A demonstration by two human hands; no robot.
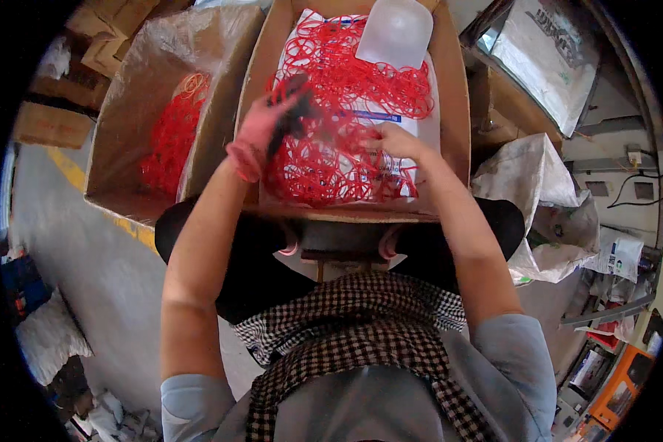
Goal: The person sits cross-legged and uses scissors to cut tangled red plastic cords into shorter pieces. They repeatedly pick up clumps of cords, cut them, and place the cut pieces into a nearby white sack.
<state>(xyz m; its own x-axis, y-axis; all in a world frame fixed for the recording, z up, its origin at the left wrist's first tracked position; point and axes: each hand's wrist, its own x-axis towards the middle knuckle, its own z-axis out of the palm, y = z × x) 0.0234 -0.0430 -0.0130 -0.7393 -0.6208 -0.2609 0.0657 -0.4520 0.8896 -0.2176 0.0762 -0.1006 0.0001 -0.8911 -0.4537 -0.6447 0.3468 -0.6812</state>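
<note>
Before me a cardboard box [454, 105] holds a tangle of thin red plastic rings [331, 50] lying over white printed bags [403, 130]. My left hand [273, 113], in a pink glove with a dark palm side, is over the left part of the box. Red loops cross its dark fingers, which look closed on some of them, though motion blurs this. My bare right hand [398, 141] reaches in from the right, its fingers bent among blurred red rings. Whether it grips any cannot be made out. A translucent plastic scoop or tray [396, 33] rests at the box's far end.
To the left stands a second, plastic-lined cardboard box [127, 105] with more red rings [174, 143]. White woven sacks [516, 171] sit at the right, beside a wall. Cardboard boxes [52, 126] lie at far left. My knees touch or nearly touch the near box edge.
</note>
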